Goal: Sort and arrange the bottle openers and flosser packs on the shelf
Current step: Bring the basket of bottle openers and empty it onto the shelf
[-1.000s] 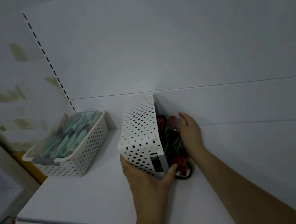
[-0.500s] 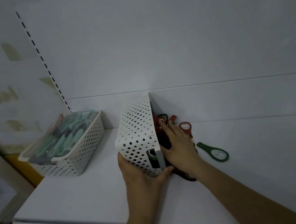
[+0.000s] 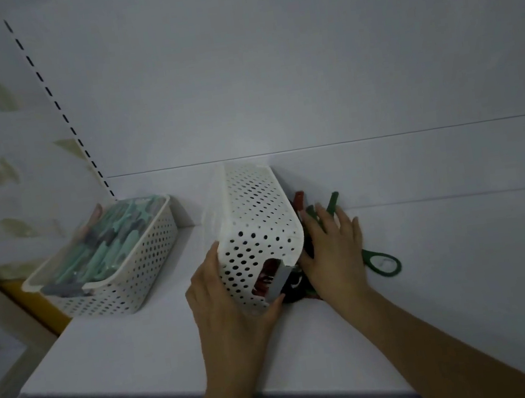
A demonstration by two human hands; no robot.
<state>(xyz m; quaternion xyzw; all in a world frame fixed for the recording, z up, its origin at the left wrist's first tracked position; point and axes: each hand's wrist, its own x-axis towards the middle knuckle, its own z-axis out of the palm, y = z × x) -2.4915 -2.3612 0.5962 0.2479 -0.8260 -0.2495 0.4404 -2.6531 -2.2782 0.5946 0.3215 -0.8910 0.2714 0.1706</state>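
shelf [image 3: 140, 348]: white, pretty dim lighting, both bins sit on it up against the back wall

tipped bin [image 3: 259, 232]: white perforated one, turned over on its side so the open mouth faces right and the dotted bottom faces up/left. Front corner is near the shelf's front half, far end almost at the wall

left hand [image 3: 225, 307]: wrapped around the near end of the tipped bin, fingers on the left wall and thumb hooked under the front edge by the handle slot. Solid grip on it

right hand [image 3: 335, 252]: flat and spread, fingers straight, palm down on the pile spilling out of the bin's mouth. Pressing on it, not curled around anything as far as I can see

openers [image 3: 298, 281]: a jumble of red, dark green and black ones right at the mouth of the tipped bin, mostly under the right hand. Some red shows through the handle slot. A couple of handles stick up past the fingertips near the wall

green opener [image 3: 383, 263]: lying loose on the shelf just right of the right hand, ring end pointing right, flat

left bin [image 3: 122, 284]: same style, upright, well left of the tipped one

flossers [image 3: 101, 250]: teal/mint packs filling the left bin to the rim, too blurry to count
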